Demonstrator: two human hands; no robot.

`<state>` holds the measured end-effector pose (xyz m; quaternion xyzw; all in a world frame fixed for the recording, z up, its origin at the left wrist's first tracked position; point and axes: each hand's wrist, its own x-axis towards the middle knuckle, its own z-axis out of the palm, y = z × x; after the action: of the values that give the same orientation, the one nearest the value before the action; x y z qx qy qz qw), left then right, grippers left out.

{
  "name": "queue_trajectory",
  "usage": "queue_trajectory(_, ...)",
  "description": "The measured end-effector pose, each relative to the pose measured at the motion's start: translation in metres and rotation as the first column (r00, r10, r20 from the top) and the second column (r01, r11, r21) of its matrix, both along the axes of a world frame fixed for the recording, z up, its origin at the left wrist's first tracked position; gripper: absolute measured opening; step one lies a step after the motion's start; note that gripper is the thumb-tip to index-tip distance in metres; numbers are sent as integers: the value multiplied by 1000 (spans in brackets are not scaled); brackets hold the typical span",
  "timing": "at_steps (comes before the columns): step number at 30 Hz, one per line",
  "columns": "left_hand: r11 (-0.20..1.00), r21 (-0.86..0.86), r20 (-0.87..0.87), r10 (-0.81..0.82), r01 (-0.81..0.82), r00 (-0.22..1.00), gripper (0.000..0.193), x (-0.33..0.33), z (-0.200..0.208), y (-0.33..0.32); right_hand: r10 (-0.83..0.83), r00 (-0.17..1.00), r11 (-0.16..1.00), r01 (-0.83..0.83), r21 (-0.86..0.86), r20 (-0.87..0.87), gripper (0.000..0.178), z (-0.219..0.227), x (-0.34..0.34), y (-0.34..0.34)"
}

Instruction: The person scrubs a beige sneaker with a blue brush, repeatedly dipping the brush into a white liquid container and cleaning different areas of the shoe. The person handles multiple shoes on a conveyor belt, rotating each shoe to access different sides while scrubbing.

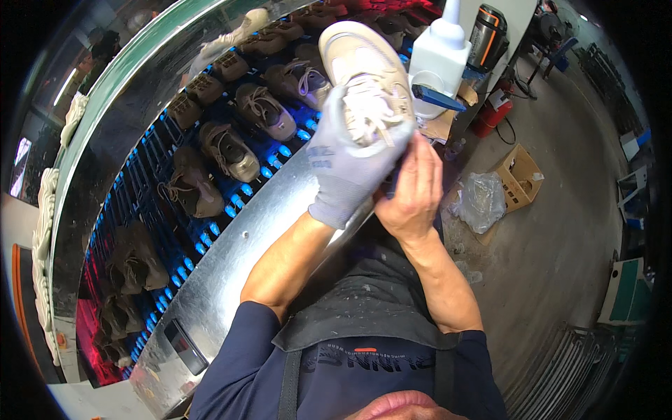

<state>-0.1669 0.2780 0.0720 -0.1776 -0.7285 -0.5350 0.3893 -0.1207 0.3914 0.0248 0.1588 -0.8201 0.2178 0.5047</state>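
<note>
A beige sneaker [364,63] with cream laces is raised in front of me, its toe pointing away. My left hand [357,157], in a grey knit glove, is closed around the shoe's side and collar. Below the heel, my bare right hand [413,192] has its fingers bent against the shoe's back end. Its fingertips are partly hidden by the shoe and glove. Just right of the toe stands a white squeeze bottle [439,59] with a pointed nozzle. A blue-handled brush [439,98] lies across the bottle's lower front.
On my left, a curved conveyor with blue-lit tips [236,201] carries several brown shoes [229,150]. A dark phone [185,346] lies on the metal ledge [245,241]. To the right are a thermos [486,38], a red extinguisher [492,113], a cardboard box [519,178] and a plastic bag [483,201].
</note>
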Motion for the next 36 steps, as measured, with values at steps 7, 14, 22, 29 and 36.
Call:
queue_trajectory(7, 876, -456, -198, -274, 159, 941, 60, 60, 55, -2, 766, 635, 271, -183, -945, 97, 34, -10, 3, 44)
queue_trajectory(14, 777, -559, 24, -333, 289, 943, 39, 96, 13, -95, 916, 401, -5, -39, -999, -20, 41, -50, 6, 97)
queue_trajectory(22, 862, -335, 430, -218, 380, 876, 29, 101, -73, -104, 878, 476, -103, 96, -990, -46, 33, -39, 12, 65)
queue_trajectory(29, 780, -444, 373, -288, 442, 882, 30, 95, -97, -96, 881, 473, -85, 111, -990, -23, 27, -39, 6, 68)
queue_trajectory(36, 811, -321, 472, -311, 489, 825, 32, 91, -102, -96, 899, 422, -143, 31, -989, -117, 42, -56, 10, 74)
